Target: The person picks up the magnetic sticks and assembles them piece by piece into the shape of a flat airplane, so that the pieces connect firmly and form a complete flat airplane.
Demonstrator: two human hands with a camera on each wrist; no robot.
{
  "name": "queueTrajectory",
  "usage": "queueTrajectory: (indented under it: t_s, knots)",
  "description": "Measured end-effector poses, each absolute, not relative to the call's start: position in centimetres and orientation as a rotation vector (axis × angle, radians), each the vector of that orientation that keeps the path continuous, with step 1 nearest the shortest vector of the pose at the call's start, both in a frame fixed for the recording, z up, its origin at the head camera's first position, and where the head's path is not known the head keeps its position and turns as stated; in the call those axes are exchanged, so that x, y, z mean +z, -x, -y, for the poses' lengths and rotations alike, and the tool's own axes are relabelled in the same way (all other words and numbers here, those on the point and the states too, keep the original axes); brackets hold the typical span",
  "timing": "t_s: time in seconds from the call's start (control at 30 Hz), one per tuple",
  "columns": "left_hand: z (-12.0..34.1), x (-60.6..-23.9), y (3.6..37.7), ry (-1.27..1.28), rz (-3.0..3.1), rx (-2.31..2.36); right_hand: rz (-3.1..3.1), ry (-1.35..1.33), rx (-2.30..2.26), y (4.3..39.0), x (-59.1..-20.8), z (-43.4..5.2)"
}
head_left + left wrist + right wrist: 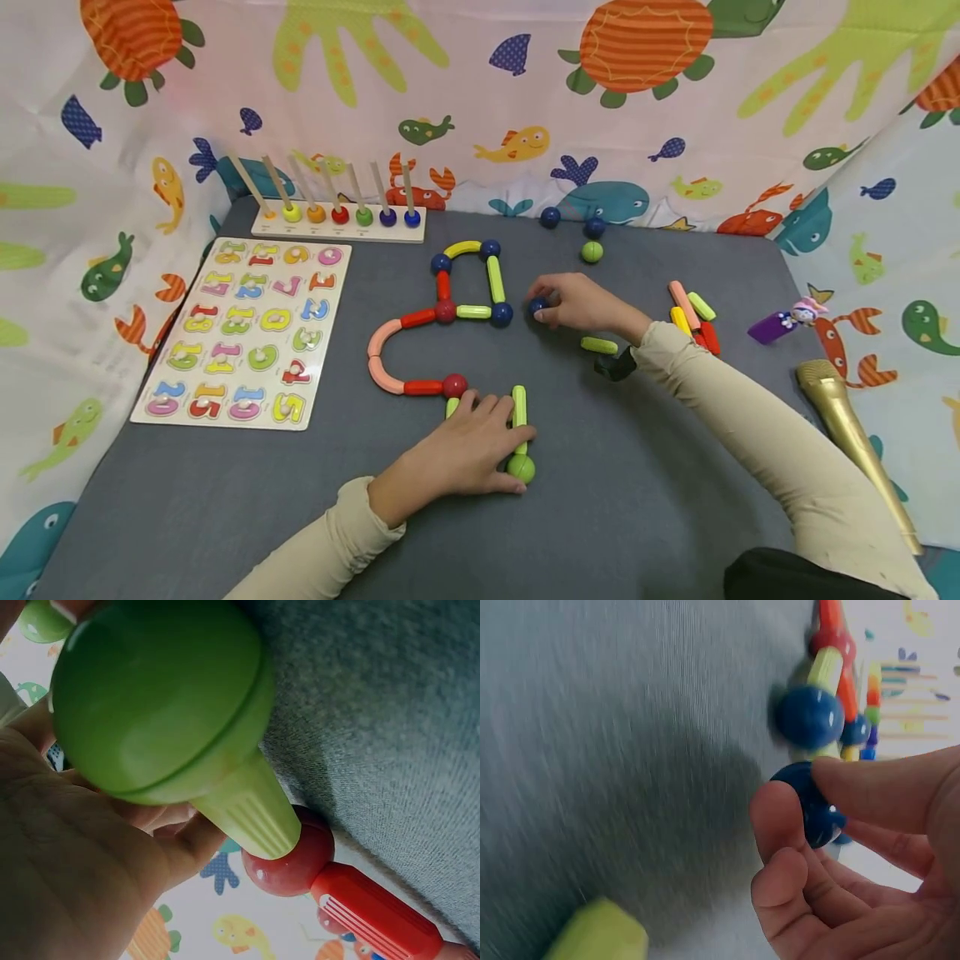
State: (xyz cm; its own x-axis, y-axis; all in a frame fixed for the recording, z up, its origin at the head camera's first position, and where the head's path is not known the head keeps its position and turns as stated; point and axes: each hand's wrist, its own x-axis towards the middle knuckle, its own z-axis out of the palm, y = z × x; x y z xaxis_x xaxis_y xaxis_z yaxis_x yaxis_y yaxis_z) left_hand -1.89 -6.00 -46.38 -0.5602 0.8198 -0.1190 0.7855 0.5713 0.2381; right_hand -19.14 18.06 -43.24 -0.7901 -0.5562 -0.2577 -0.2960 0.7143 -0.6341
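Blue ball (537,307) pinched between thumb and fingertips of right hand (576,302), frame centre, just right of the blue ball at the corner (502,314) of the stick-and-ball figure; gap between the two balls small, not touching in right wrist view. Right fingers curled round it, thumb (885,787) on top. Left hand (465,450) flat, lower centre, fingers spread and fairly straight, lying over a green stick (519,408) with green ball (521,467) at thumb tip; fingertips near red ball (453,385). Left wrist view: green ball (161,694) and its stick close against palm, red ball (289,855) and red stick (375,911) just beyond. Loose green stick (598,344) just below right wrist. Pile of spare sticks (693,315) right of centre, near mat's right edge. Two blue balls and one green (592,251) near top edge of grey mat (637,500). Number puzzle board (243,329) at left, peg rack (337,221) upper left. Bare mat lower right and lower left.
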Motion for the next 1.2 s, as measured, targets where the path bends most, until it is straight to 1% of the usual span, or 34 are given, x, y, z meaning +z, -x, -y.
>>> queueTrajectory:
  t_s: [0.23,0.47,0.7,0.9,1.07,1.2]
  knots:
    - [6.0,-46.4,1.9,-1.339,-2.588,0.242,-2.343,0.645,-0.925,16.5,-43.5,-17.2]
    - [6.1,-46.3,1.8,-1.325,-2.598,0.269,-2.227,0.665,-0.944,14.5,-44.2,-16.5]
    - [6.2,-46.4,1.8,-1.324,-2.619,0.286,-2.188,0.722,-0.933,13.5,-44.9,-16.2]
    - [6.2,-46.4,1.7,-1.300,-2.593,0.302,-2.288,0.761,-0.908,13.2,-44.6,-17.4]
    - [6.2,-46.3,1.6,-1.293,-2.590,0.286,-2.566,0.870,-0.670,13.2,-42.9,-19.8]
    - [6.8,-46.2,1.8,-1.288,-2.558,0.371,-2.689,0.869,-0.394,13.2,-42.0,-22.3]
